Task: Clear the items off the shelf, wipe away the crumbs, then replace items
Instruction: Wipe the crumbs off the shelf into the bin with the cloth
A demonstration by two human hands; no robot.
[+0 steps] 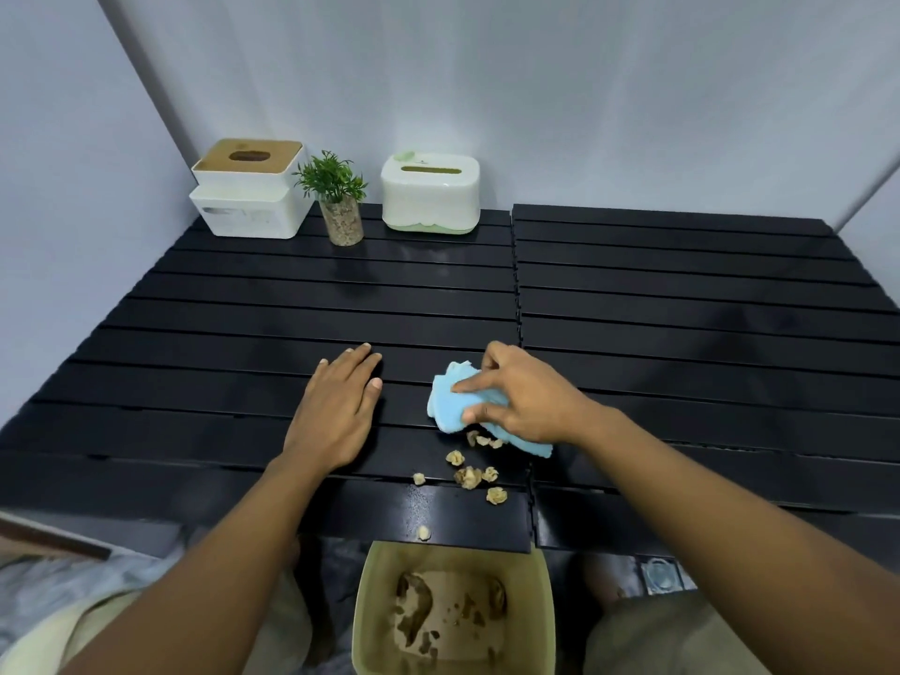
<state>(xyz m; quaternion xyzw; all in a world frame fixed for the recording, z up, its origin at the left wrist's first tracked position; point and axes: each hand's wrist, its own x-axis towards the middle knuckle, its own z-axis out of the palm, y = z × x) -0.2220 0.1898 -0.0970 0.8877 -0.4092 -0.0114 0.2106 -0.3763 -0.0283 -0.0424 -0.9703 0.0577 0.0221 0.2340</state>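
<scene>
My right hand (pixel 521 394) grips a light blue cloth (pixel 450 399) pressed on the black slatted shelf (pixel 682 309). Several beige crumbs (pixel 470 475) lie just below the cloth, near the shelf's front edge, and one crumb (pixel 423 532) sits at the very edge. My left hand (pixel 338 406) rests flat on the shelf, fingers together, holding nothing. At the back left stand a white tissue box with a wooden lid (pixel 251 190), a small potted plant (pixel 336 197) and a white-and-green tissue box (pixel 431 192).
A pale green bin (pixel 545 626) stands below the shelf's front edge, directly under the crumbs, with brown scraps inside. White walls close the back and left side. A bed or cushion edge (pixel 48 577) lies at lower left.
</scene>
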